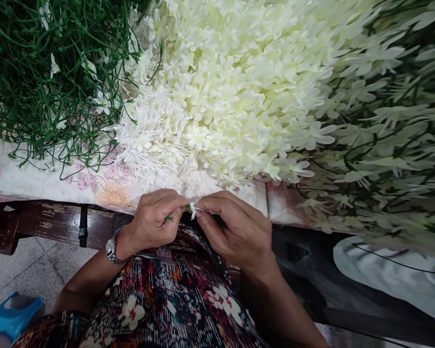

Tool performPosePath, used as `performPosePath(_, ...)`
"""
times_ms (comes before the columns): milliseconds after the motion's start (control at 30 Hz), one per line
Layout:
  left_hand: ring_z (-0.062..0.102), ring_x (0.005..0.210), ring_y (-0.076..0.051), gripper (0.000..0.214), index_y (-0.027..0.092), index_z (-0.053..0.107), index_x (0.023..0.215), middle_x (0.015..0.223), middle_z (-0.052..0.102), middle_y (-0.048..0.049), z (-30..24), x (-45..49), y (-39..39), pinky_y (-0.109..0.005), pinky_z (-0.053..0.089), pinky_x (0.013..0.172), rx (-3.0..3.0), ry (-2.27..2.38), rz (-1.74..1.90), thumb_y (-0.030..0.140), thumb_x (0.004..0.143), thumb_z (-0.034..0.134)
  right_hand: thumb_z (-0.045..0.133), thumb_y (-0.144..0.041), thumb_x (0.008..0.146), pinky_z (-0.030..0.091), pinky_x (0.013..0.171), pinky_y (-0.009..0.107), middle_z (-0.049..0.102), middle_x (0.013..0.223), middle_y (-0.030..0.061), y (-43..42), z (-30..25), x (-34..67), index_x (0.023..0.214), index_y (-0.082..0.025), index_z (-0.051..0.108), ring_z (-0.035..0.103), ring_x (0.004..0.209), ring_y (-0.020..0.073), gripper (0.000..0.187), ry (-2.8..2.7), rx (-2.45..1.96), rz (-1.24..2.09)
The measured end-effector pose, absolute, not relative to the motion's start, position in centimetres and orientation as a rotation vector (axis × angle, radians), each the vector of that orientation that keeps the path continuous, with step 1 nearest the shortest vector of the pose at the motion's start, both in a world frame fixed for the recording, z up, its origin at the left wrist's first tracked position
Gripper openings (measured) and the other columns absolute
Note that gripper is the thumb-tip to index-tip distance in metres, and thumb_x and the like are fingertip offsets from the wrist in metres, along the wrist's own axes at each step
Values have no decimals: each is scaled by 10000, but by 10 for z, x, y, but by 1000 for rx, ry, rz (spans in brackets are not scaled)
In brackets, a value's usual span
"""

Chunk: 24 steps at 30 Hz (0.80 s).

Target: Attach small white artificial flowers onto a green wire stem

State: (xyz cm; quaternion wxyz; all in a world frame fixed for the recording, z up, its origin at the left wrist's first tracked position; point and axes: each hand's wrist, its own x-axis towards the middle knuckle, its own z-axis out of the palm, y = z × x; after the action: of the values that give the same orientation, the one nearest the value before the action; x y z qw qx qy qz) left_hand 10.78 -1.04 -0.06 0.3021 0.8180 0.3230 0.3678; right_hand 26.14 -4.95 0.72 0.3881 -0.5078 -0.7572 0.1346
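Dark patterned clothing (166, 295), printed with pale blossoms and streaks of red and orange, filled the space nearest the camera, beneath the person's two forearms. Above it, the left hand (154, 220), with a metal-banded watch (111, 250) on its wrist, was curled around a thin green stem (169, 219), pinching it between thumb and bent forefinger. From the other side, the right hand (235, 229) had its thumb and forefinger closed on a small white floret (193, 210), which sat between the two sets of fingertips, just off the near edge of the table. Whether the stem ran through the floret could not be told. Beyond the hands, a floral tablecloth (50, 182) bore a tangle of green stems (58, 82) on the left, a bunch of fine white filaments (152, 130) beside it, and a broad heap of cream petals (253, 87) at the centre. White flowers on green stems (377, 130) crowded the right, blurred toward the edge. At the lower left, a blue plastic object (14, 314) stood on the speckled floor (18, 266), near a worn wooden bench (54, 224).
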Motion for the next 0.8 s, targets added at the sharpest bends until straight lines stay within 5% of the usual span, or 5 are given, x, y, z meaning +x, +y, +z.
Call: performPosePath(800, 426, 503, -112, 165, 161, 487, 605, 503, 472, -3, -9, 110, -9, -240, 364, 480, 2312, 874, 928, 73, 682, 370, 533, -71, 724, 424, 540, 205, 550, 649, -6, -44, 5, 262, 762, -180, 509, 520, 603, 85, 118, -1913, -1333, 572)
